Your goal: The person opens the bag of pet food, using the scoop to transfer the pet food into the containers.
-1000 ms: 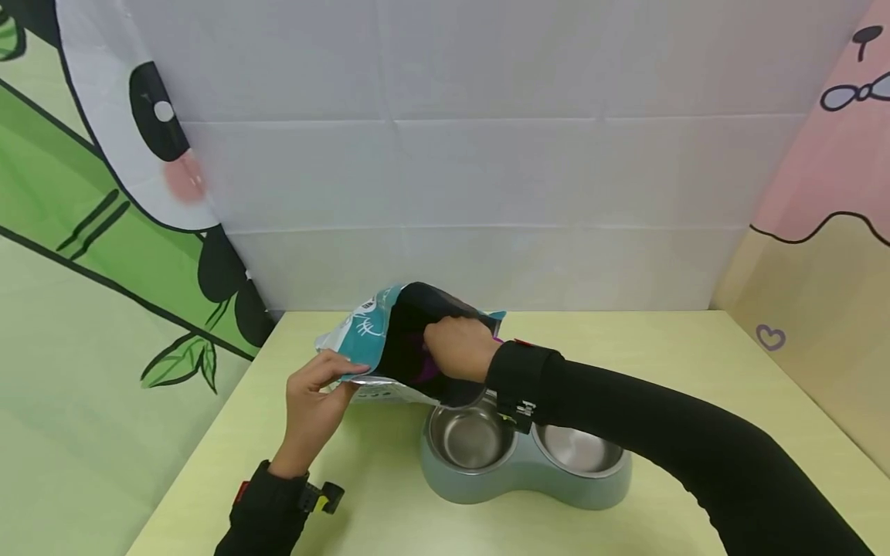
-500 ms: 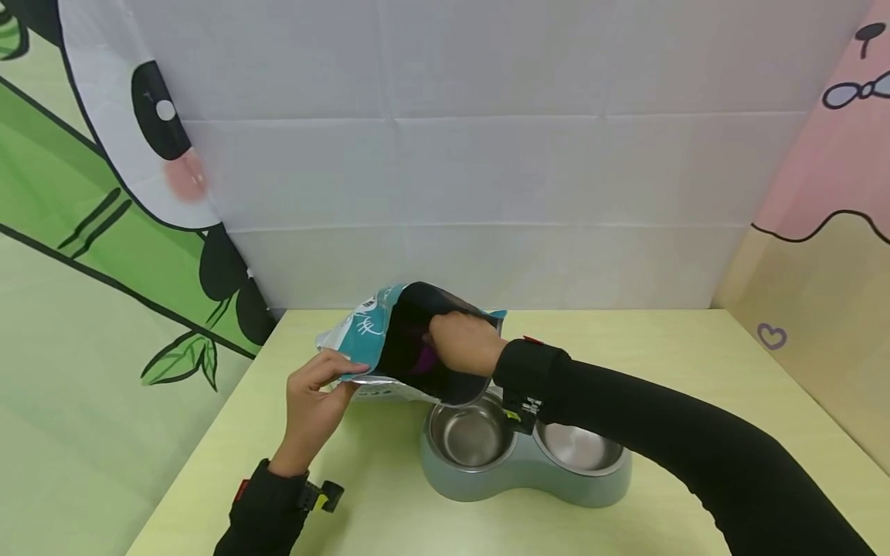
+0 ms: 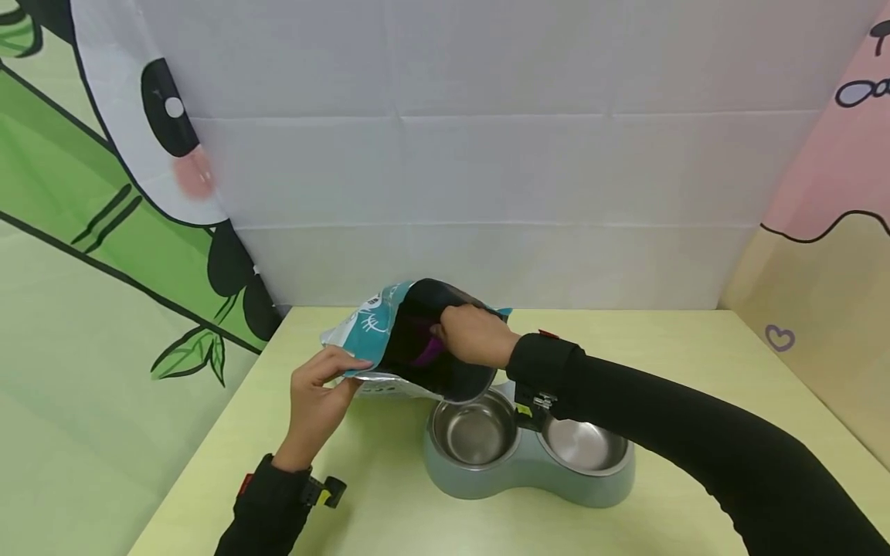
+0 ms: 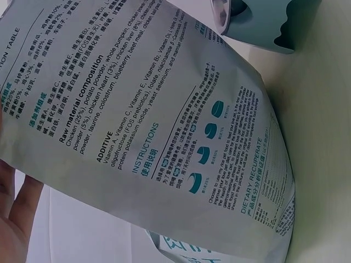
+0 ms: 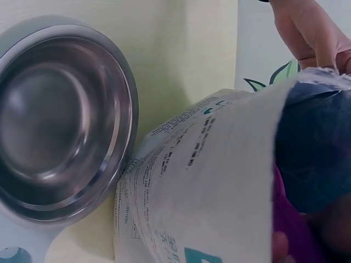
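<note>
Left fingers [image 3: 358, 364] on near left edge of bag [image 3: 371, 328] mouth; bag extending right of them and behind. Right fingers [image 3: 448, 328] inside mouth, right of left fingers, around object [image 3: 427, 353] in bag. Bowl stand [image 3: 528, 475] on surface [image 3: 389, 479], right of left fingers, before right fingers. Left bowl [image 3: 475, 432], right bowl [image 3: 587, 446] set in stand; right one farther from left fingers. Backdrop [image 3: 501, 170] behind all fingers.

Teal-and-white bag [image 3: 381, 330], grey-green bowl stand [image 3: 530, 472]
</note>
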Tool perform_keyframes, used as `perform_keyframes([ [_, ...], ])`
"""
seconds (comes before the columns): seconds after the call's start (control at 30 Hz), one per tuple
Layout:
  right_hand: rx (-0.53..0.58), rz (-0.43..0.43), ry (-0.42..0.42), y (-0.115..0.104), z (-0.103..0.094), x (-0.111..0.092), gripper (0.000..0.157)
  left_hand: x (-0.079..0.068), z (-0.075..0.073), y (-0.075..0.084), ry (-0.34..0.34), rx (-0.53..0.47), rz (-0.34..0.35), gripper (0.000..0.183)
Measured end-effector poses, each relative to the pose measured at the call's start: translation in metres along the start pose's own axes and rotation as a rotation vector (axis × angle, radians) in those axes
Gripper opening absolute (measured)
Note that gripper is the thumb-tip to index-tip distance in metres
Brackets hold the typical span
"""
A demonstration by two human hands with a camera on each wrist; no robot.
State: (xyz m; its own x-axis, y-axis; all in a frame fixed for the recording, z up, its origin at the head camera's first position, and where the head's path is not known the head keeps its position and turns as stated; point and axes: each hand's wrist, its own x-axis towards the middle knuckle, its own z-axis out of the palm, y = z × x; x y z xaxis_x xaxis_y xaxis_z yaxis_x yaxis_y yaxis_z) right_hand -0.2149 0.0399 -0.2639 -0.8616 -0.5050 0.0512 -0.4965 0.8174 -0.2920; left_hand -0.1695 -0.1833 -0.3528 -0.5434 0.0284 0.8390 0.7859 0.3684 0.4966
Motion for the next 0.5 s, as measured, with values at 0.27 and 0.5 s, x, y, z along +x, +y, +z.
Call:
perform_keyframes([
  [0.27,-0.016,0.008,0.012,-0.002,-0.004,-0.005,0.038,0.009,-0.002,0.028,-0.006,-0.026,0.006,0.023],
  [0.5,0.006,-0.005,0.016,-0.004,-0.006,-0.01,0.041,0.01,-0.004,0.031,-0.013,-0.022,0.012,0.025],
])
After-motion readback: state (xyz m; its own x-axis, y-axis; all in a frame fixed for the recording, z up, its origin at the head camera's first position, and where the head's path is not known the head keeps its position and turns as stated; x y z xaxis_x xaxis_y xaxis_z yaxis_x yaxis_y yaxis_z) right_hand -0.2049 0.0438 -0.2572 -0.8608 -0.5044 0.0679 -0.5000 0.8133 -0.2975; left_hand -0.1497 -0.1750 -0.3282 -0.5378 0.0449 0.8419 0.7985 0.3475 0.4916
